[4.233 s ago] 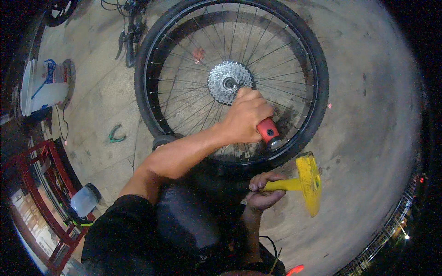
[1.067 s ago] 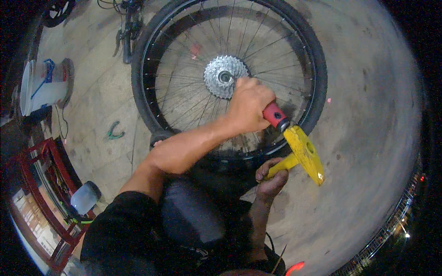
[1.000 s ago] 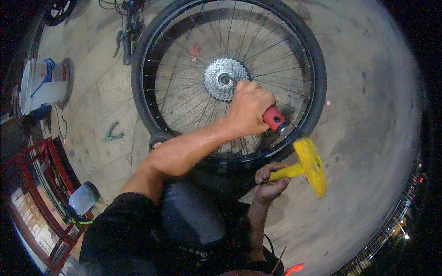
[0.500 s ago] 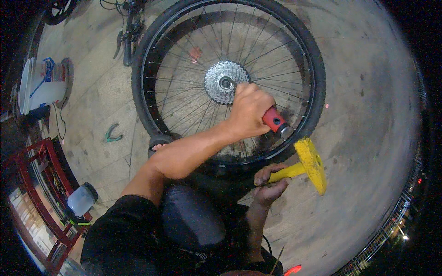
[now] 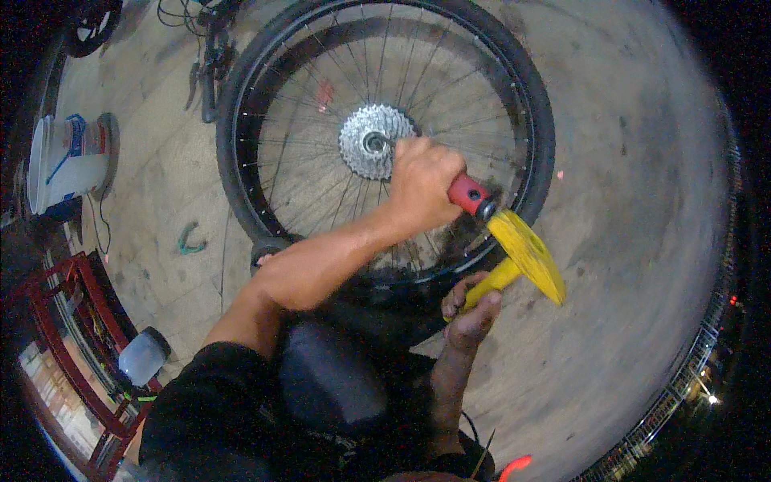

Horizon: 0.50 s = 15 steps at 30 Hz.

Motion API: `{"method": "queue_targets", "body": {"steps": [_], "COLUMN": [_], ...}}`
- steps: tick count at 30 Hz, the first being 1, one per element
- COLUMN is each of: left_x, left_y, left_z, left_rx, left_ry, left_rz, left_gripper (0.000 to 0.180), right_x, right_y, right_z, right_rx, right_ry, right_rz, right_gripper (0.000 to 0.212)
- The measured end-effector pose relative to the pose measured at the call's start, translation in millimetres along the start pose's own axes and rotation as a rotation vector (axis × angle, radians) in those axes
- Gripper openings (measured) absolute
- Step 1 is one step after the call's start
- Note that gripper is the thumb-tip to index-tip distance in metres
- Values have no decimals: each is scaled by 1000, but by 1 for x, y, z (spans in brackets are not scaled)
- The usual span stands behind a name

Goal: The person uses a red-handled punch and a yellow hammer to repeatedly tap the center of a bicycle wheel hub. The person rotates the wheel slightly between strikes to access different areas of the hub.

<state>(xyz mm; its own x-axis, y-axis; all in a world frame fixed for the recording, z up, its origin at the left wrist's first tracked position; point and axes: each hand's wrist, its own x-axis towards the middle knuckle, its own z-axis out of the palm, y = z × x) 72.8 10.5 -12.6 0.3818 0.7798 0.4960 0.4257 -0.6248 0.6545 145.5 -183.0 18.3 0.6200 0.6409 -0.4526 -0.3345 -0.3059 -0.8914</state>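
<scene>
A bicycle wheel point(image 5: 545, 120) lies flat on the floor, its silver cassette point(image 5: 359, 161) facing up. Across its spokes reaches my left hand point(image 5: 426, 181), closed around a red-handled screwdriver point(image 5: 464, 194). The tool slants from the cassette's centre toward the lower right; my fingers hide most of its shaft and its exact contact. My right hand point(image 5: 472, 309), below the tyre, grips a yellow hammer point(image 5: 526, 253) by its short handle. One end of the hammer's head is at the screwdriver's butt, touching or nearly so.
A white bucket point(image 5: 76, 165) stands at the left, with teal-handled pliers point(image 5: 191, 238) on the floor nearer the wheel. A dark red metal frame point(image 5: 68, 353) and a translucent container point(image 5: 143, 359) are at the lower left. Bicycle handlebar parts point(image 5: 210, 80) lie beyond the wheel's left side.
The hammer has come up and left to the screwdriver's butt, from a spot apart from it. My left hand keeps its hold. The whole view has shifted slightly.
</scene>
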Motion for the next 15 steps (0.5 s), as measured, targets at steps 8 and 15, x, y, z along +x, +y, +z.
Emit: {"method": "queue_targets", "body": {"steps": [8,15], "left_x": [-3,-4], "left_y": [1,3], "left_z": [4,-1], "left_rx": [-13,-57], "left_ry": [32,54], "left_rz": [11,-15], "left_gripper": [36,39], "right_x": [7,9], "right_y": [-9,-19], "right_z": [-2,-10], "right_rx": [157,87], "right_ry": [-97,-183], "right_rz": [-35,-55], "right_gripper": [64,61]}}
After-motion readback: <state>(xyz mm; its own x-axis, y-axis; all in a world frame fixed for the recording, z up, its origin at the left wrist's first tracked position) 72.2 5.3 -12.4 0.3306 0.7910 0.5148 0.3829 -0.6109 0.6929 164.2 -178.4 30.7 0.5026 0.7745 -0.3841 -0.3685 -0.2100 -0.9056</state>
